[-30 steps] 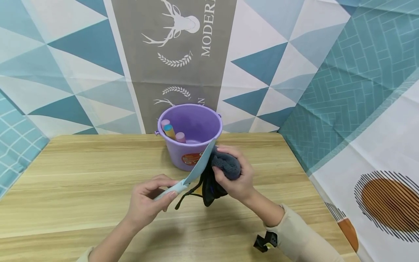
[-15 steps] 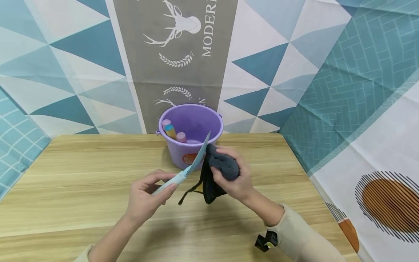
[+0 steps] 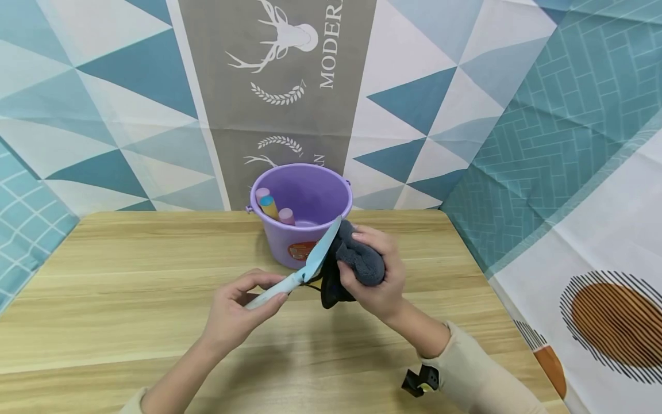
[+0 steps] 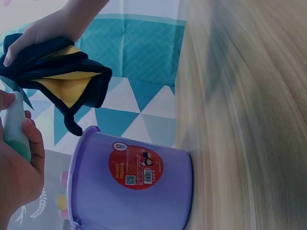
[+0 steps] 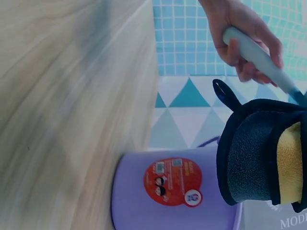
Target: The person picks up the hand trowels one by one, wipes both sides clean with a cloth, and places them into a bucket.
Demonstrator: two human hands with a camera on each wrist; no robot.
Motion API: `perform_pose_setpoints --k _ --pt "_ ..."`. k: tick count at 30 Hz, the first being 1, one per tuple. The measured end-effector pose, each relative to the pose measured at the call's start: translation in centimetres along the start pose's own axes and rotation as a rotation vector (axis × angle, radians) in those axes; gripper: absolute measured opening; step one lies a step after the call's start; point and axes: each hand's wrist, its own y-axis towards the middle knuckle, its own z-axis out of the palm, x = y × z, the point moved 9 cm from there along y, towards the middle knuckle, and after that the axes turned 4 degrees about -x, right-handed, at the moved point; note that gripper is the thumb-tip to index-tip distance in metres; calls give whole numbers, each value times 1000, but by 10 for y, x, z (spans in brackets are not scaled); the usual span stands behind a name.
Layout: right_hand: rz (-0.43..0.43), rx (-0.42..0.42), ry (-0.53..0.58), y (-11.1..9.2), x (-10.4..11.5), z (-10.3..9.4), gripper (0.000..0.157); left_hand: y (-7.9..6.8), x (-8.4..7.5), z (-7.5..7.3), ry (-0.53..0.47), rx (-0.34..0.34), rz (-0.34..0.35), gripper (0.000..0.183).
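My left hand (image 3: pixel 238 310) holds a knife by its pale handle (image 3: pixel 274 290), thumb and fingers around it. The light blue blade (image 3: pixel 322 250) points up and to the right, its far part against a dark grey cloth (image 3: pixel 364 261). Bunched in my right hand (image 3: pixel 385 276), the cloth hangs down in dark folds below the fingers. Yellow patches and black edging show on the cloth (image 4: pixel 72 86) in the left wrist view. A hanging loop (image 5: pixel 225 93) sticks out from it in the right wrist view. Both hands are raised above the table, in front of a purple bucket (image 3: pixel 276 244).
Inside the bucket stand several capped sticks or tubes (image 3: pixel 269 207), pink and yellow with a blue top. The bucket is at the back of the wooden table (image 3: pixel 129 299), by a patterned cloth backdrop (image 3: pixel 414 103). A black device (image 3: pixel 421 379) is strapped at the right sleeve.
The blade first drew back down and left along the cloth, then slid up and right again, its flat now turned more to view. The right hand with the cloth shifted slightly right and up.
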Motion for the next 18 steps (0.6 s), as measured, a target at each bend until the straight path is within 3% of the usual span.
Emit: perform_pose_setpoints --k 10,15,18 --pt "-25 110 25 -22 4 17 34 0 -6 -2 -91 -53 34 26" --pt "-32 160 18 -24 4 21 34 1 -1 -7 -15 -103 -26 21" --pt "8 127 27 -17 0 16 34 1 0 -9 34 -120 -30 21"
